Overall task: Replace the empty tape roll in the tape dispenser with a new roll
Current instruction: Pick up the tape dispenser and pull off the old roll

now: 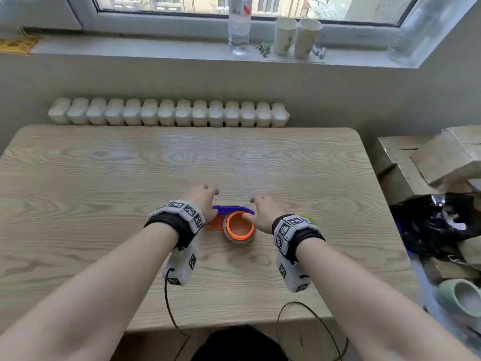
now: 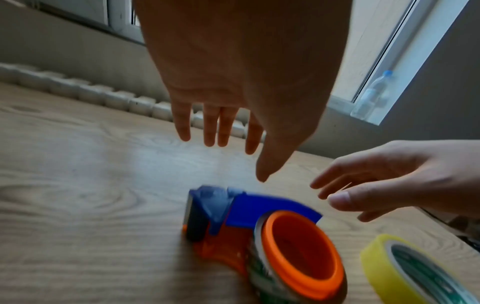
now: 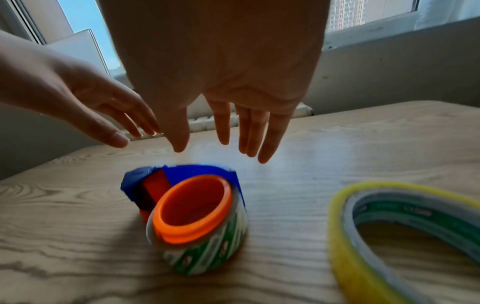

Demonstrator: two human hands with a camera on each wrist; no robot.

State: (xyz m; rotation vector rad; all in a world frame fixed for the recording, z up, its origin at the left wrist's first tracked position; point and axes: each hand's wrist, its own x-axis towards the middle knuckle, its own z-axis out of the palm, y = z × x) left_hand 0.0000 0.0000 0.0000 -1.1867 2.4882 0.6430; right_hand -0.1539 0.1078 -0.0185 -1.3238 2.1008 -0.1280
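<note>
Blue and orange tape dispenser (image 1: 229, 220) lying on the wooden table (image 1: 104, 178), yellow tape roll (image 3: 389, 236) just beside it. Left hand (image 1: 200, 201) and right hand (image 1: 263, 214) above the dispenser, fingers spread wide, holding nothing, not touching it.
</note>
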